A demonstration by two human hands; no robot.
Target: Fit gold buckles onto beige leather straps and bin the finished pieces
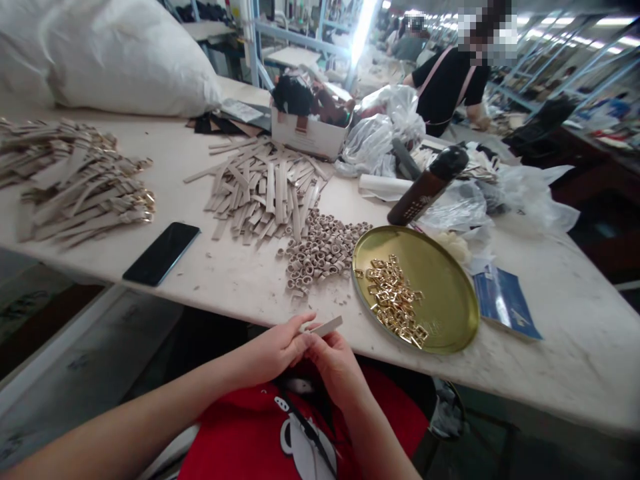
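Observation:
My left hand (284, 341) and my right hand (336, 363) meet at the table's front edge, fingers closed on one beige strap (327, 327). The strap's flat end sticks out to the right; its other end is hidden by my fingers. Just beyond lies a heap of small beige loops (325, 247), and behind that a pile of loose beige straps (270, 190). To the right, a round gold tray (447, 300) carries a heap of gold buckles (395, 300).
Straps with gold buckles (85, 180) are piled at the left, near a phone (163, 253). A dark bottle (427, 187) leans behind the tray, and a blue packet (505, 300) lies beside it. A white box (310, 137) and plastic bags (385, 127) stand farther back. Another person (447, 87) works beyond.

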